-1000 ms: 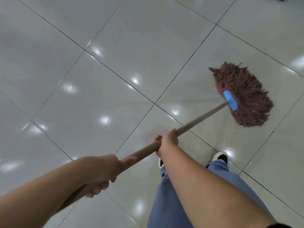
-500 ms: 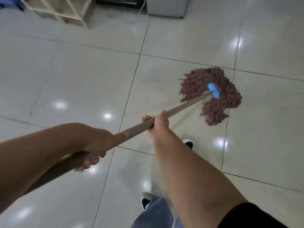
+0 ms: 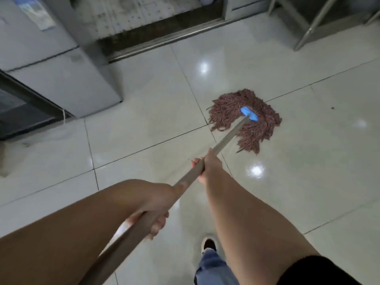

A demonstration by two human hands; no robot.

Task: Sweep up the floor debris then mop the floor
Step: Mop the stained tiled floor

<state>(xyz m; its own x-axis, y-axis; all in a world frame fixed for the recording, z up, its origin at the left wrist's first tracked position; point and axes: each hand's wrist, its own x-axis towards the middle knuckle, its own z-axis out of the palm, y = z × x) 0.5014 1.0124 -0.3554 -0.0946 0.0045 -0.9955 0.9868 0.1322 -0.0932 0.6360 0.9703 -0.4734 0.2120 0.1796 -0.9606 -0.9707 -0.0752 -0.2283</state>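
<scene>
Reddish-brown mop head (image 3: pixel 244 118) flat on tile, both hands on handle (image 3: pixel 224 140).

You stand in what looks like a commercial kitchen or shop back room; the floor (image 3: pixel 144 112) is large glossy pale tiles with dark grout lines, reflecting ceiling lights; a grey metal cabinet (image 3: pixel 67 79) stands at your left; a metal threshold rail (image 3: pixel 164 41) runs along the far edge; steel table legs (image 3: pixel 314 23) rise at your far right.
</scene>
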